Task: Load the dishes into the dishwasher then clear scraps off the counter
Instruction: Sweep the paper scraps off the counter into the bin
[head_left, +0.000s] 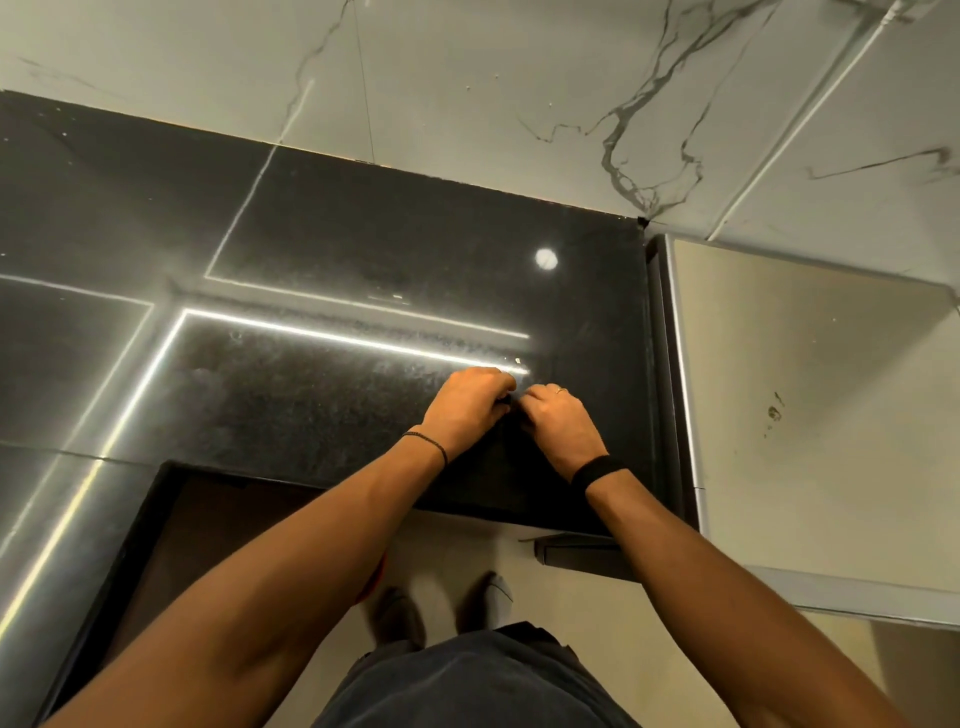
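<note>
My left hand (467, 405) and my right hand (561, 421) are knuckles-up on the black granite counter (311, 395), close to its right end. Their curled fingers meet at the tips. The fingertips are hidden under the knuckles, so I cannot tell whether either hand pinches anything. One small pale scrap (517, 360) lies on the counter just beyond my hands, beside a bright light reflection. Fine pale specks dust the stone around them. No dishes or dishwasher are in view.
A marble-patterned wall (519, 78) backs the counter. To the right stands a lower beige surface (810, 415) with a few dark stains. The counter's front edge steps back at a recess (208, 519) on the lower left. A dark ledge (582, 553) juts out below the counter's right front.
</note>
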